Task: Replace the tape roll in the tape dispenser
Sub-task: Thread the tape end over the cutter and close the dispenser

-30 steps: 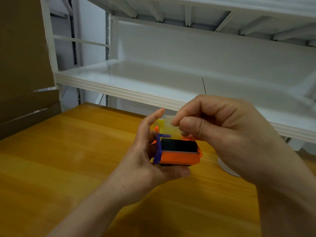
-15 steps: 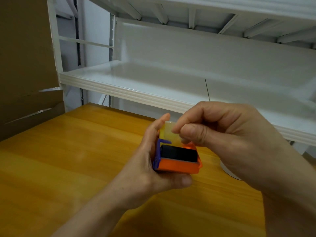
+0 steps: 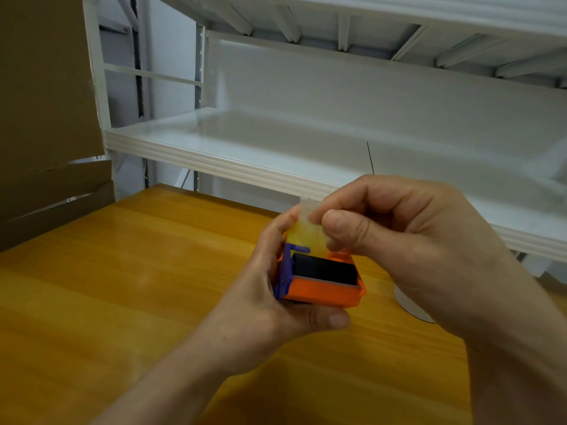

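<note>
tape end pinched above the dispenser

the left hand (image 3: 260,317) grips a small orange tape dispenser (image 3: 322,291) and holds it up off the wooden worktop (image 3: 122,286), near the middle of the view. its thumb wraps under the near side and its fingers curl up along the left and far side. a purple piece (image 3: 287,271) runs down the dispenser's left end, touching the palm. a black part (image 3: 325,268) sits in the dispenser's open top; whether it is the roll itself cannot be told.

the right hand (image 3: 399,240) comes in from the right, just above the dispenser. its thumb and forefinger are closed on a clear, yellowish tape strip (image 3: 306,231) that stands up from the far left corner of the dispenser, and its other fingers are curled into the palm. the strip's upper edge lies between the right thumb tip and the left forefinger tip, touching both.

a white round object (image 3: 411,308) rests on the worktop to the right, mostly hidden behind the right hand. a white metal shelf (image 3: 245,167) crosses the far side, and brown cardboard (image 3: 40,102) stands at the far left.
</note>
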Motion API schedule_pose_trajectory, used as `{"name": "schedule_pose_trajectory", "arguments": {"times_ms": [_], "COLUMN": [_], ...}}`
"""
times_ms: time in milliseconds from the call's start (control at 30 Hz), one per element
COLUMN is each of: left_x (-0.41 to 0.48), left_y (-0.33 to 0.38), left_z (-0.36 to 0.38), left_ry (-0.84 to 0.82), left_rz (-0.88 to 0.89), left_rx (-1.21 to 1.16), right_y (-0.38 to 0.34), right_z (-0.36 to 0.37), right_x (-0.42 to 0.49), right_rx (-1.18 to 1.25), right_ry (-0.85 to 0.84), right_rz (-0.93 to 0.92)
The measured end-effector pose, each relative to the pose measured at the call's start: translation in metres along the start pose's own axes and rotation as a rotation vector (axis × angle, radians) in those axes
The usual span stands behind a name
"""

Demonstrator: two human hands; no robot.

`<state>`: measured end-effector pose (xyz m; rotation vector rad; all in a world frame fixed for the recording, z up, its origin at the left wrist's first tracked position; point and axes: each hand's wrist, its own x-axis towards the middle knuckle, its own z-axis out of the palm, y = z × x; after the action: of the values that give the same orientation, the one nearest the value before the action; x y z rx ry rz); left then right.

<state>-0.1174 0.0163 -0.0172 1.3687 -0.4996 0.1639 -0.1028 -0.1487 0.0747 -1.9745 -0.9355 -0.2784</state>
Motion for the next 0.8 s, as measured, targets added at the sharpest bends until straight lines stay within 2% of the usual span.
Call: {"name": "schedule_pose_trajectory", "arguments": {"times_ms": [167, 400, 800], "left_x": [-0.0006, -0.0004, 0.0012], "left_y": [-0.0012, -0.0076, -0.0079], "left_z": [0.0000, -0.0035, -0.0057], "left_ry": [-0.014, 0.000, 0.087], "left_rz": [0.008, -0.023, -0.002], "left_rx": [-0.013, -0.031, -0.013], "right_y": [0.0009, 0.0015, 0.0008], "right_z": [-0.0009, 0.0003, 0.0083], "right_x": [-0.0008, 0.0008, 0.0027], "right_rx": [0.034, -0.049, -0.222], "right_ry": [-0.009, 0.013, 0.081], "right_rz": [0.006, -0.021, -0.182]}}
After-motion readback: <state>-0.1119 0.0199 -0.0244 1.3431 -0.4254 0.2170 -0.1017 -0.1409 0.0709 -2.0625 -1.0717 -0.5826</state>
